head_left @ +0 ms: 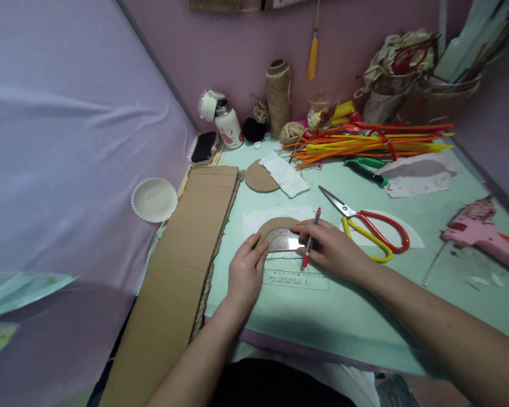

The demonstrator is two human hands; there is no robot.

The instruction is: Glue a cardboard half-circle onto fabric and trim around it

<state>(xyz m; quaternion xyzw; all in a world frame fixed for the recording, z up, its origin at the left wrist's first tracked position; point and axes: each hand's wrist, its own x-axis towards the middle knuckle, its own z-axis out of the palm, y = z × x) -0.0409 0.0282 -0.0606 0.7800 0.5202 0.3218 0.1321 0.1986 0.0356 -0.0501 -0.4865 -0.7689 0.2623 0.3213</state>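
Observation:
My left hand holds the left end of a clear protractor with its fingertips. The protractor lies over a piece of brown cardboard with a curved edge, which rests on a white cloth or paper. Between the fingers of my right hand is a red-ended pen, tilted across the hand. Fingertips of that hand also touch the protractor's right end. A clear ruler lies just below, on the pale green table. The right palm is hidden.
Scissors with red and yellow handles lie right of my right hand. Farther right is a pink glue gun. A long cardboard sheet runs along the left. Behind are orange and yellow stems, a twine spool and a bottle.

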